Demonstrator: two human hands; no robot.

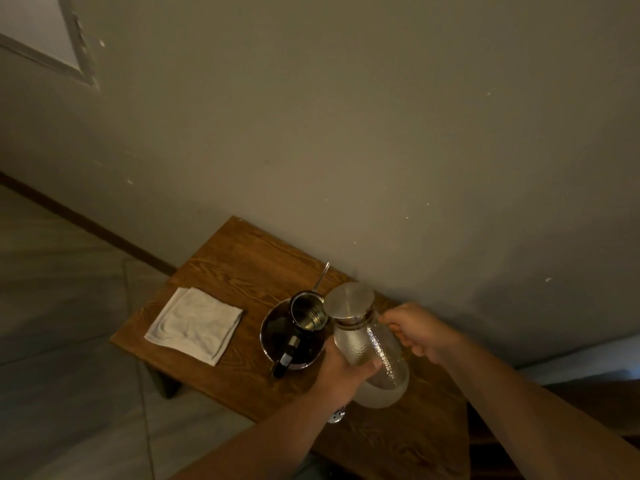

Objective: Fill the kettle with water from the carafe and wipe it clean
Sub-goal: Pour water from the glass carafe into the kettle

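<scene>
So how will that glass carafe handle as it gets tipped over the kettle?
The carafe looks like textured glass, so probably fragile and heavy for its size. The right hand holds near the neck and the left hand steadies the body, which suggests it needs two hands. Its metal lid is still on and might shift when tilted.

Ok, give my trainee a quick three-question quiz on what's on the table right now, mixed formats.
1. True or false: the kettle has its lid on.
2. What lies on the table left of the kettle? A) a sponge B) a folded white cloth C) a plate
3. Fill in: the left hand and right hand together hold the ____.

Key
1. False: its mouth is open.
2. B
3. carafe, tilted toward the kettle, its metal cap on.
</scene>
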